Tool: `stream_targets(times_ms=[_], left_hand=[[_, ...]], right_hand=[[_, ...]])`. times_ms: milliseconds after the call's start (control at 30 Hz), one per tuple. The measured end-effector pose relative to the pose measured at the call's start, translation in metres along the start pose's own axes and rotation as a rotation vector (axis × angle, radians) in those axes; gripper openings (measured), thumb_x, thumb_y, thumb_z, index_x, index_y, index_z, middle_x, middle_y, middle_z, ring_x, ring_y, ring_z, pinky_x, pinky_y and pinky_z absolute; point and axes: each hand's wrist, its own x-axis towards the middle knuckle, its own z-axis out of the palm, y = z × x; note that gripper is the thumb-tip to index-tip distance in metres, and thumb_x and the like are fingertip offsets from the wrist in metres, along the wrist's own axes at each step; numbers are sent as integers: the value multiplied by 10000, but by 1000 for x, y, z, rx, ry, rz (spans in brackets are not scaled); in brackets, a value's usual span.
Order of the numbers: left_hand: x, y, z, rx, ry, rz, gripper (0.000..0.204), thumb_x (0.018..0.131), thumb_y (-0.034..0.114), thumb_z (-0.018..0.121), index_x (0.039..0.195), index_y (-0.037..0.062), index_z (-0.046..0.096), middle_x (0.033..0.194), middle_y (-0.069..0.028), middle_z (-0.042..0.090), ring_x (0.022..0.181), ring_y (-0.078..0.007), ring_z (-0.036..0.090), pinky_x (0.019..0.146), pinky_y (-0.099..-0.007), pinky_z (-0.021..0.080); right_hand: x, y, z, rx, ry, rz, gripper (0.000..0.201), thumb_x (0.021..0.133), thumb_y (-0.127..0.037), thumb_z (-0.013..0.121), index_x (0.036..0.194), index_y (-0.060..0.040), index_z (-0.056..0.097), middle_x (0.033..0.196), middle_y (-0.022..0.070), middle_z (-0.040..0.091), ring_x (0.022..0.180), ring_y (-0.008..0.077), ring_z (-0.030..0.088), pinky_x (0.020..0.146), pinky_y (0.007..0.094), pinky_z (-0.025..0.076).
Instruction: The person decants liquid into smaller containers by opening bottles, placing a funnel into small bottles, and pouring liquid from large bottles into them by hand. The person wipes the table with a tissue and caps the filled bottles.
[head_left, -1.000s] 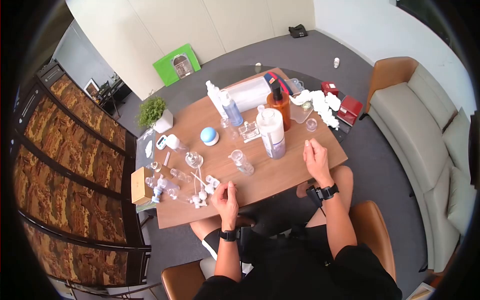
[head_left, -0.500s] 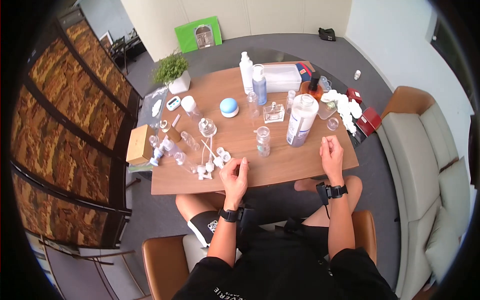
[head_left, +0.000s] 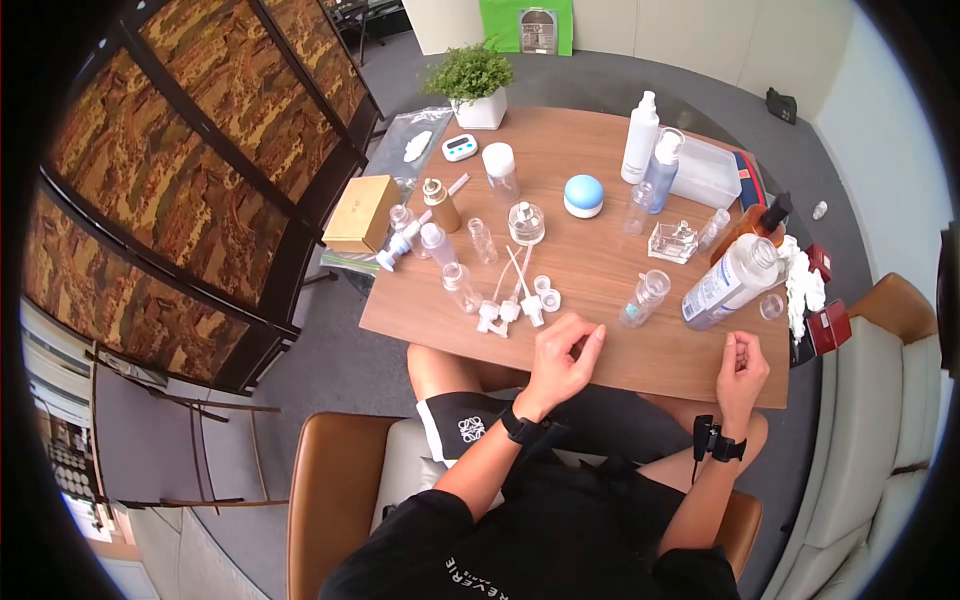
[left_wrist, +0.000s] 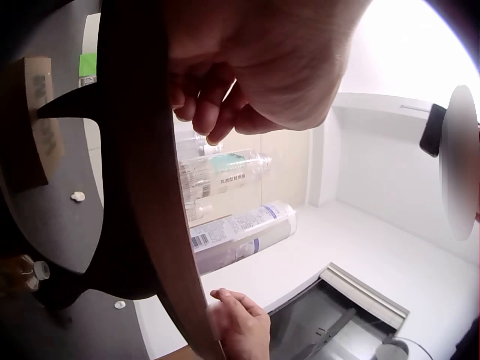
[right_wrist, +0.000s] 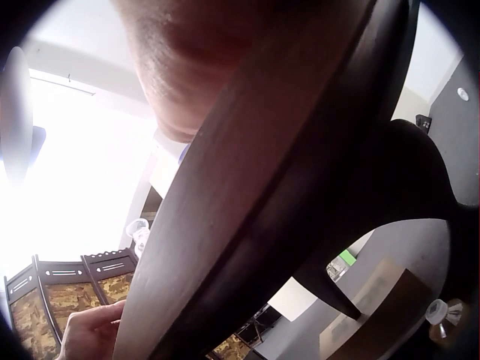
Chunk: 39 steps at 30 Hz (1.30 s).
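Note:
At the table's near edge my left hand rests with fingers loosely curled, holding nothing. Just beyond it lie several white pump heads with thin tubes. My right hand, also loosely curled and empty, rests farther right on that edge. Nearest to it is a tall translucent white bottle without a cap. Between the hands, a little farther in, stands a small clear bottle. In the left wrist view this clear bottle shows printed lettering. The table edge hides part of the right hand in the right wrist view.
Small clear bottles and a cardboard box fill the table's left side. Farther back are a blue-topped round container, a square glass bottle and a white bottle. Crumpled white tissue lies at the right.
The head view has turned left, so the table and both hands appear farther right. Both hands stay near the table edge, empty throughout; the bottles keep their places on the table.

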Motion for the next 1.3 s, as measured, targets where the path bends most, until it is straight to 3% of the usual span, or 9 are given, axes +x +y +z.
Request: stream_targets(times_ms=[167, 233, 300, 367, 500, 700, 900, 1067, 1300], left_hand=[[0, 3, 1, 48, 18, 159, 56, 925, 19, 724, 912, -33, 708, 764, -119, 616, 645, -257, 570, 571, -368, 452], [-5, 14, -8, 102, -18, 115, 95, 890, -6, 733, 981, -32, 719, 892, -139, 673, 810, -298, 646, 701, -375, 523], [-6, 30, -19, 273, 30, 279, 191, 860, -29, 735, 1051, -13, 742, 1078, -162, 720, 1029, -358, 686, 901, -420, 556], [-25, 24, -34, 465, 19, 228, 326, 827, -14, 746, 1152, 16, 743, 1279, -181, 687, 1288, -434, 593, 1072, -506, 480], [-42, 12, -67, 801, 13, 142, 405, 851, 67, 747, 1254, 46, 712, 1510, -205, 542, 1435, -464, 452, 1103, -560, 370], [-38, 3, -79, 833, -106, 60, 425, 923, 154, 724, 1331, 49, 670, 1527, -221, 507, 1439, -486, 424, 1104, -580, 392], [-29, 7, -60, 836, -20, 120, 387, 915, 119, 725, 1296, 51, 700, 1550, -195, 508, 1481, -490, 355, 1185, -603, 280], [-20, 20, -27, 378, -72, 187, 324, 882, 1, 736, 1205, -13, 719, 1321, -185, 660, 1249, -415, 589, 1066, -490, 471], [-10, 17, 0, 267, -163, 117, 229, 886, -8, 743, 1112, -35, 723, 1098, -177, 702, 1019, -353, 654, 885, -420, 526]], right_hand=[[-1, 3, -1, -2, -5, -8, 127, 1025, -79, 667, 941, 15, 658, 680, -6, 556, 585, 47, 452, 520, 244, 363], [-1, 1, -1, 0, -23, -4, 130, 1025, -80, 668, 936, 15, 660, 680, -8, 551, 586, 49, 450, 521, 244, 361], [-2, 1, -2, -16, -19, -14, 126, 1023, -79, 671, 937, 13, 664, 680, -11, 542, 587, 51, 443, 521, 242, 355], [-3, 2, -1, -7, -10, -25, 124, 1021, -78, 674, 936, 13, 666, 682, -11, 542, 587, 52, 440, 520, 243, 351], [-2, 1, 0, 3, -3, -39, 122, 1014, -77, 682, 935, 15, 671, 687, -7, 547, 593, 53, 445, 519, 244, 349], [-2, -3, 0, 0, -9, -38, 127, 1004, -72, 690, 927, 25, 668, 696, 22, 569, 591, 69, 471, 522, 257, 378], [-1, -11, -2, 30, 15, -29, 97, 976, -48, 709, 917, 21, 676, 728, 83, 643, 579, 122, 538, 529, 301, 428], [0, -15, -3, 28, 15, -9, 106, 967, -46, 712, 906, 33, 676, 731, 100, 651, 561, 146, 546, 529, 310, 431], [0, -15, -4, 70, 25, 8, 105, 962, -47, 712, 905, 35, 678, 727, 105, 652, 563, 147, 571, 527, 307, 438]])
